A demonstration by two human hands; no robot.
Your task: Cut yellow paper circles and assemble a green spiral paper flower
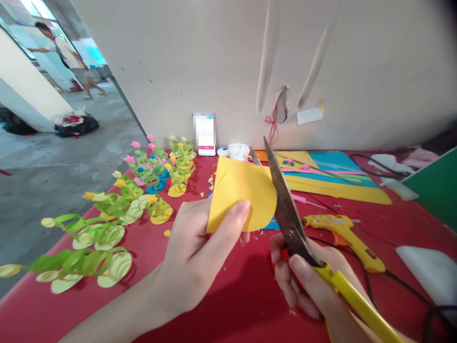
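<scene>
My left hand (pixel 194 257) pinches a piece of yellow paper (pixel 241 193) with a rounded right edge, thumb on its front near the lower middle. My right hand (pixel 307 283) grips scissors (pixel 285 205) with yellow handles. The blades are parted, one on each side of the paper's right edge, with the tips pointing up and away. Both hands hover above the red table (pixel 235 295).
Several green and yellow paper spiral flowers (pixel 107 224) lie across the table's left side. A yellow glue gun (pixel 342 233) with a black cord lies right of the scissors. Coloured paper sheets (pixel 332 178) lie at the back, with a green board (pixel 435 186) at the far right. A person stands far off, upper left.
</scene>
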